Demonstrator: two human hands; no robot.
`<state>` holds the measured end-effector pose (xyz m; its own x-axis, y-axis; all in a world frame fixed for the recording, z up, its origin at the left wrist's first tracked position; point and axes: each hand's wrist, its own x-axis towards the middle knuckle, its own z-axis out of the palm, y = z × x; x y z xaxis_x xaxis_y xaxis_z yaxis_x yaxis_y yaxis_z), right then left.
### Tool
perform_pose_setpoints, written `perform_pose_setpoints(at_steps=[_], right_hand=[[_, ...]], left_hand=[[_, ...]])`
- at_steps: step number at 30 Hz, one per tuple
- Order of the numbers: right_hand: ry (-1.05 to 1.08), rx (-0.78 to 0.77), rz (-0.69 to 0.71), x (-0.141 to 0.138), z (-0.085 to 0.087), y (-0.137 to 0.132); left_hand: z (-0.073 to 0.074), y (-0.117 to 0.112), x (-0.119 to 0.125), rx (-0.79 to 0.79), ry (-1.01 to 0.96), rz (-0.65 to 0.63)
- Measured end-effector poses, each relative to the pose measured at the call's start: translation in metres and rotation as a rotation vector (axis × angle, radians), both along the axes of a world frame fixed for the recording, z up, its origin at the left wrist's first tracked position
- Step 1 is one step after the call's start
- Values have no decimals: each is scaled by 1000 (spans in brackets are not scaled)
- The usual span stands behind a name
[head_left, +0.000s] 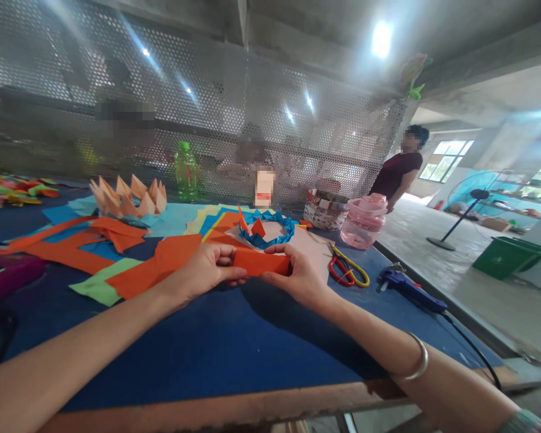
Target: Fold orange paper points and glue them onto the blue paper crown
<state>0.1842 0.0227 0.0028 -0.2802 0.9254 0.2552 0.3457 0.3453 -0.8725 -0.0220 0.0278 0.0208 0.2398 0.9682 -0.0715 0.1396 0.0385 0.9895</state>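
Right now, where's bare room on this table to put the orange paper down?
The blue table is bare from the orange paper down to the near edge. A narrower strip lies between scissors and glue gun. Crowded: paper sheets left, blue paper ring behind.

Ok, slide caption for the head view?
Left hand and right hand hold a folded orange paper over the blue table, scissors nearby.

A folded paper [261, 263] in orange is held over a dark blue tabletop [216, 349]. Orange strips [72, 240], a light green scrap [100, 287] and a blue paper ring [270, 231] are seen on it. The scissors [348, 269] are handled in red and yellow, the glue gun [408, 288] is blue, the jar [365, 222] pink, the bottle [186, 171] green.
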Motion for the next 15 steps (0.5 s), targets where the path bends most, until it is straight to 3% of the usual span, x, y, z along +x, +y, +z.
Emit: perform_pose_setpoints(at_steps=[8, 15], right_hand=[[-19, 17, 9, 1, -1, 1], [-20, 13, -13, 2, -2, 2]], left_hand=[[3, -2, -1, 19, 23, -9], [-3, -1, 1, 43, 14, 41]])
